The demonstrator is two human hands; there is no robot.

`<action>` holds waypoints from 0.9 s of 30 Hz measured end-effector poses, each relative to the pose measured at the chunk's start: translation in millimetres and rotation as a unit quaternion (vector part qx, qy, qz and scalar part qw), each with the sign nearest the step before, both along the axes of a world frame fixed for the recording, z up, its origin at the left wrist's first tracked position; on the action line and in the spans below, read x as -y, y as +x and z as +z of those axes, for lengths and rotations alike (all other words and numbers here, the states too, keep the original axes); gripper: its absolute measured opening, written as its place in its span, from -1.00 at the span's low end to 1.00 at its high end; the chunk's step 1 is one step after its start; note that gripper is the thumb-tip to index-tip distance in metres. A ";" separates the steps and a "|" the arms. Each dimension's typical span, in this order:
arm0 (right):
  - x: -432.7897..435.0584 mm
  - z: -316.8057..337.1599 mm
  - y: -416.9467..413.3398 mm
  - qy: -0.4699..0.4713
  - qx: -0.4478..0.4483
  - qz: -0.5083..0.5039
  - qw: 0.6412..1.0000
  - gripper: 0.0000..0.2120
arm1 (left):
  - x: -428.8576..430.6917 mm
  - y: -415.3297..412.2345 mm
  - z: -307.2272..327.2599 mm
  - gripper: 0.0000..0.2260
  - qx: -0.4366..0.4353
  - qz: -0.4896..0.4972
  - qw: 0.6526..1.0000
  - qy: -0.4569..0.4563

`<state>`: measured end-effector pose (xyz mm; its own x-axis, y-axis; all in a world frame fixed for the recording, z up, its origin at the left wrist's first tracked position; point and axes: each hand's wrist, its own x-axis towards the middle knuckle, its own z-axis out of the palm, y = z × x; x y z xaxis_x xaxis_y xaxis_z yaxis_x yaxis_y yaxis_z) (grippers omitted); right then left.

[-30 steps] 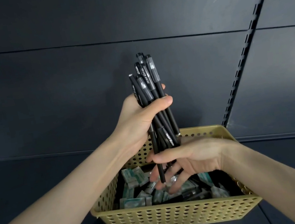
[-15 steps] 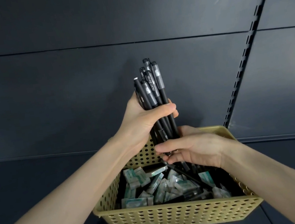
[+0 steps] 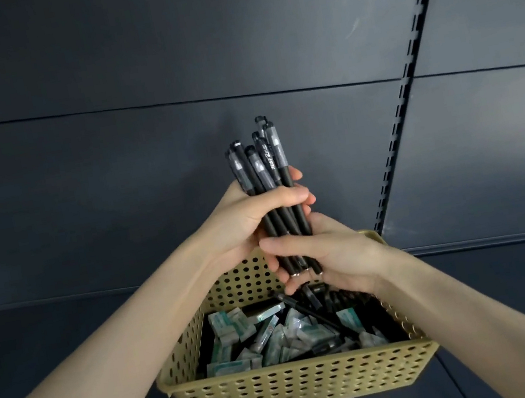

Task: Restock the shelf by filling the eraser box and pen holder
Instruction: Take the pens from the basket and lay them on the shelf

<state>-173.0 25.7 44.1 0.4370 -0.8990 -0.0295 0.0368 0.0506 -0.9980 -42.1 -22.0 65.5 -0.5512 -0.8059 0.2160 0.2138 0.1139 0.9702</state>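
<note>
Head view: the left hand (image 3: 247, 218) has its grip closed round a bundle of black pens (image 3: 266, 158), thumb laid across the front of the barrels and fingertips showing past their far side. The pens stand nearly upright, leaning a little to the left, with their capped, labelled ends fanning out above the fist. Just beneath, the right hand (image 3: 333, 256) has its grip wrapped round the lower ends of the same bundle, thumb pointing left across the barrels and fingers curled under, so that the two hands touch one above the other. Both forearms reach in from the bottom corners.

The bundle is held in the air over the back part of a yellow perforated basket (image 3: 303, 386). Inside the basket lies a loose heap of wrapped erasers (image 3: 230, 325) in pale green and white packets, mostly toward the left and middle. A few loose pens (image 3: 307, 309) lie slanted among and over them, under the right hand.

Behind everything is a dark panelled wall (image 3: 110, 172), with a slotted metal rail (image 3: 413, 69) running diagonally down on the right to just behind the basket's far right corner.
</note>
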 end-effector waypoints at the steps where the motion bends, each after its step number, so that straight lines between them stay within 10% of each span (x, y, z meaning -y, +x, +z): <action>1: -3.0 5.0 -1.5 -0.007 0.008 -0.007 1.000 -0.88 | -0.6 -1.5 5.3 -0.78 -0.009 -0.008 1.000 0.011; 27: -325.2 -27.7 -331.4 -0.021 -0.046 -0.358 0.932 -0.66 | -259.0 -383.3 -28.2 -0.85 0.019 -0.177 0.983 0.036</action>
